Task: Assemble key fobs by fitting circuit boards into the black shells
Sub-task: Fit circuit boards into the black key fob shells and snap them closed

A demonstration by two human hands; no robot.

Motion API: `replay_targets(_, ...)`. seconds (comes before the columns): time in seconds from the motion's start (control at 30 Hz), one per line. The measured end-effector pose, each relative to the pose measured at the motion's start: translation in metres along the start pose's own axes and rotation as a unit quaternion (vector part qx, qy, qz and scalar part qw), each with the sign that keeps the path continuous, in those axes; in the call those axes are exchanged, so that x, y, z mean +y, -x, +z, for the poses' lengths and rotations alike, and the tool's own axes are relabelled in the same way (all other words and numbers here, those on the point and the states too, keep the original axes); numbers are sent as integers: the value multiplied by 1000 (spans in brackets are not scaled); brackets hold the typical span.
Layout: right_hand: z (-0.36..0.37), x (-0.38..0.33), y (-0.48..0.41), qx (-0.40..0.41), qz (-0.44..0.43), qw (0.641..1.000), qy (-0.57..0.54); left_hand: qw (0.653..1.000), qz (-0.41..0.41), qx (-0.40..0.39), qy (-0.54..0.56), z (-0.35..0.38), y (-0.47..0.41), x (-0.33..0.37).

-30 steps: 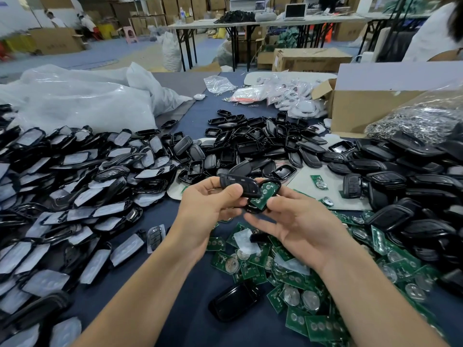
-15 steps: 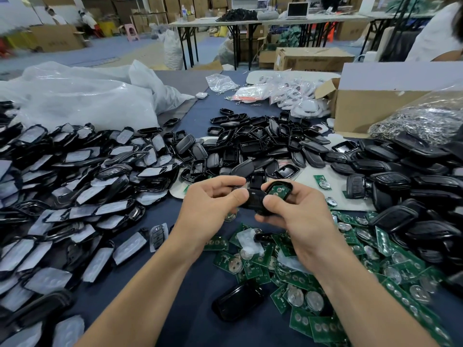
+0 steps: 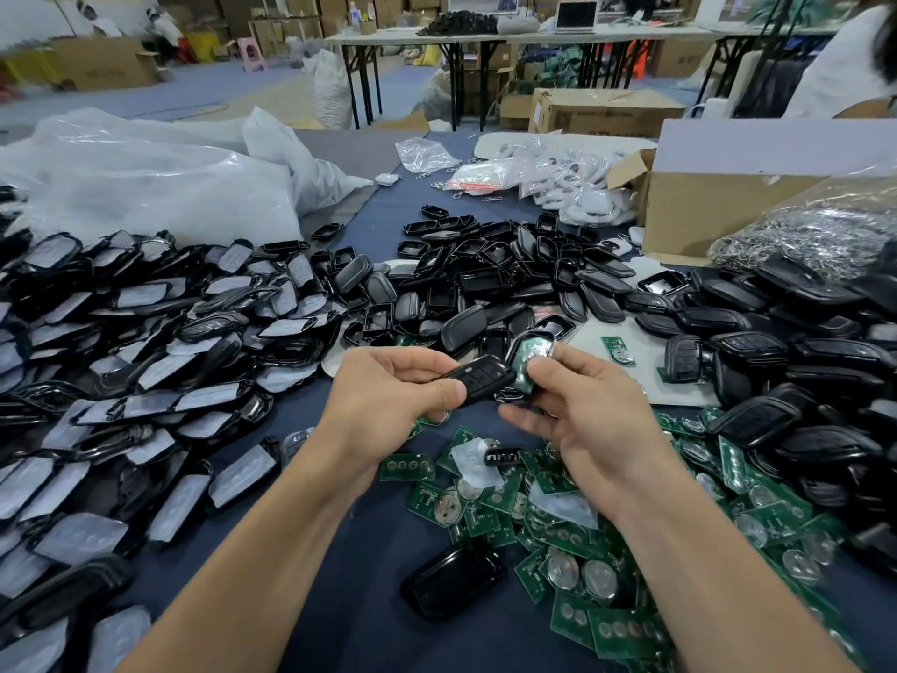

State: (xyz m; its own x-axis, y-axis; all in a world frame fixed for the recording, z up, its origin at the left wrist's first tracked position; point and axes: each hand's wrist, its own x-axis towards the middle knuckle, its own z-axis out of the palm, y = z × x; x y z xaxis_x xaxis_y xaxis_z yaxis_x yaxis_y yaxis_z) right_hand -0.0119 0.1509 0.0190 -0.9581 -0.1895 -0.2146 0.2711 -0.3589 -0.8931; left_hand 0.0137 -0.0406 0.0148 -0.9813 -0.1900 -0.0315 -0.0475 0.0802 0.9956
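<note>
Circuit board (image 3: 526,356) half hidden by right hand (image 3: 594,432), shell (image 3: 481,378) in left hand (image 3: 388,403)

The right hand (image 3: 594,429) covers much of the circuit board (image 3: 522,360) and its shell (image 3: 532,336).

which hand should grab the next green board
Probably the right hand: the green boards are piled just beneath and beside it; the left hand, holding the button cover, sits farther off.

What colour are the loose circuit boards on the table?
The circuit boards are green; head view shows it.
</note>
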Motion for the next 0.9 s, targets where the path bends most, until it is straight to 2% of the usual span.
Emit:
replay_targets(0.1,-1,-1,-1,9,14,999,-40,998,-20,20,56,1,1,2)
replay_targets(0.23,1,5,0,5,-20,998,65,993,-35,41,108,5,2,4)
replay_targets(0.4,5,13,0,8,-66,989,133,985,-41,27,163,11,4,4)
replay_targets(0.5,4,15,-2,29,-71,985,155,989,-36,33,138,12,5,4)
replay_targets(0.7,2,14,-2,32,-89,984,150,995,38,67,-65,16,3,0)
replay_targets(0.8,0,12,0,33,-107,978,174,995,45,46,-78,14,4,-1)
replay_targets(0.9,1,11,0,28,-103,980,169,999,25,-2,-41,9,4,2)
